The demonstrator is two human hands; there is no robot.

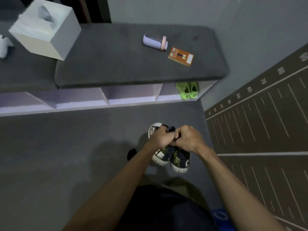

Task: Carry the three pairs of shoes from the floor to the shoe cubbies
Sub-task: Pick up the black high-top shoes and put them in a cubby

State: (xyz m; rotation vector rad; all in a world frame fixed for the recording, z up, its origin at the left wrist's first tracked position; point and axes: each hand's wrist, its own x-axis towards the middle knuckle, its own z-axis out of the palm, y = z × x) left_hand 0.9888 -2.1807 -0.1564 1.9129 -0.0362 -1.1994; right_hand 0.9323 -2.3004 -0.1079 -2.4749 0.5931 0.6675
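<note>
A pair of dark camouflage sneakers [173, 158] with white soles hangs above the grey carpet in the middle of the view. My left hand [160, 137] grips the left shoe and my right hand [189, 138] grips the right one, both fists touching over the shoe tops. A bright green pair of shoes [187, 90] stands inside the rightmost cubby. The white shoe cubbies [106, 101] run under a bench ahead of me; the two cubbies left of the green pair show nothing inside.
A grey cushion [116, 60] tops the bench, with a lilac bottle [154, 41] and an orange box [181, 56] on it. A white tissue box [45, 29] sits at the far left. A dark football-field rug [266, 130] lies to the right.
</note>
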